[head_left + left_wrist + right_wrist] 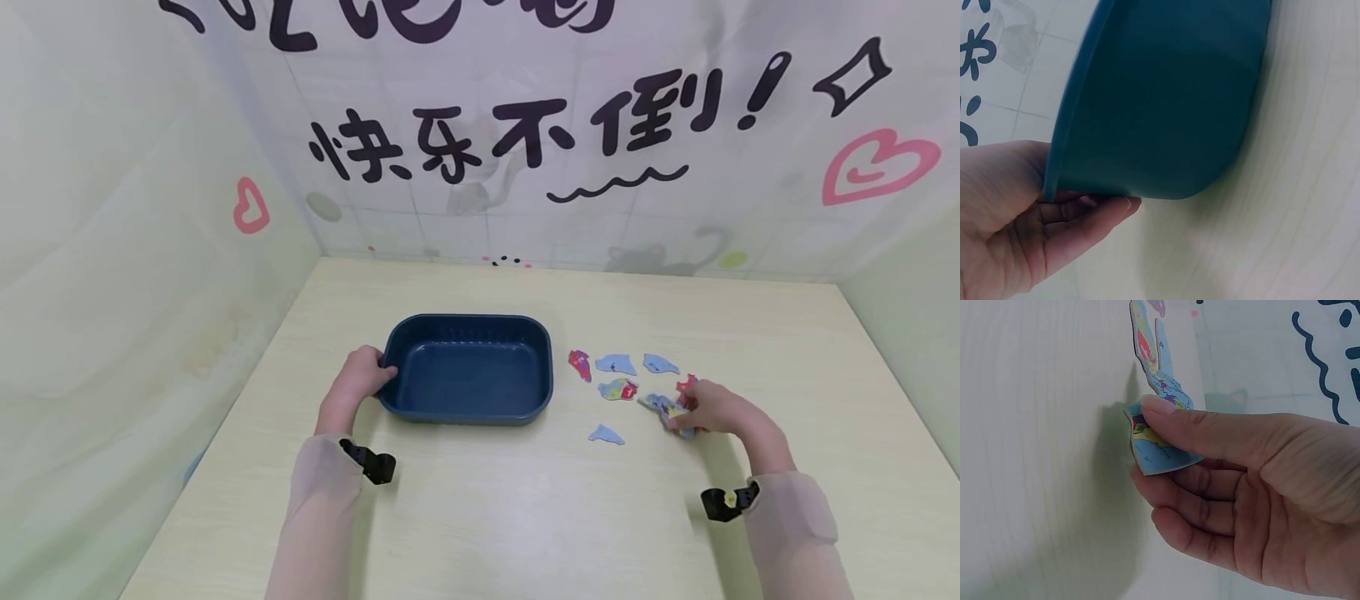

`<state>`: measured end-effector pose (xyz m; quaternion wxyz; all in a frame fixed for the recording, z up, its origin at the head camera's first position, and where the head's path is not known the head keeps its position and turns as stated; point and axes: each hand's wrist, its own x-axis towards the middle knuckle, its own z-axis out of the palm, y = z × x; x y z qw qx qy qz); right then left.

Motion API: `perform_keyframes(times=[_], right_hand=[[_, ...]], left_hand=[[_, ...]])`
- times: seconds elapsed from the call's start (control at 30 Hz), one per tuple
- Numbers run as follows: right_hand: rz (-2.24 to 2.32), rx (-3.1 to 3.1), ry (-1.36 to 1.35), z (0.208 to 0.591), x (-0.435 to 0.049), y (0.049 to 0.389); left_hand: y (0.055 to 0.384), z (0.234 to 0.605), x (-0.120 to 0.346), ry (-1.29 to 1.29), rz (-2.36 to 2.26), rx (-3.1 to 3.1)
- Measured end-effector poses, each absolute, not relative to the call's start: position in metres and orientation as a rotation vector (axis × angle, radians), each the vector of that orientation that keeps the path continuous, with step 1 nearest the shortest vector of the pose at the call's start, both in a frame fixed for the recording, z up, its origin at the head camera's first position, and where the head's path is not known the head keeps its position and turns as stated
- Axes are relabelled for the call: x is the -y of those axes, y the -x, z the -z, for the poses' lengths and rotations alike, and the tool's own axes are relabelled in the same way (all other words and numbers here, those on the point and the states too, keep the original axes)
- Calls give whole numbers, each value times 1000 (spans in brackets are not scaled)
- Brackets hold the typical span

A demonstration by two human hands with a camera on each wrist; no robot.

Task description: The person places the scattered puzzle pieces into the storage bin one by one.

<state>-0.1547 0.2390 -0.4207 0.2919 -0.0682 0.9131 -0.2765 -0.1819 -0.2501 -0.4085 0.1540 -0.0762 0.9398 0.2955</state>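
A dark blue rectangular tray [472, 379] with rounded corners stands on the table, nothing inside it. My left hand [363, 372] grips its left end, thumb over the rim and fingers underneath the rim along the outer wall [1154, 144]. To the right of the tray, my right hand [716, 407] pinches a map-printed jigsaw piece [1160, 453], blue with yellow and dark patches, between thumb and fingers. Part of that piece is hidden by the thumb. Just beyond the fingertips lies another blue, multicoloured piece [657, 403], and a red piece [686, 382] shows beside the hand.
Between tray and right hand lie a red-purple piece [581, 365], two light blue pieces, one of them [617, 363] nearer the tray, and a yellow-green and red piece [617, 389]. A small blue piece [606, 434] lies closer to me. A printed cloth [480, 217] hangs behind the table.
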Motion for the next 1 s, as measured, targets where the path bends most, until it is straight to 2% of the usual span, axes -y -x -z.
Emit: perform_keyframes(times=[1.0], right_hand=[[907,-2454,286,410,-221,164]], left_hand=[[183,413,252,229,-831,-2720]])
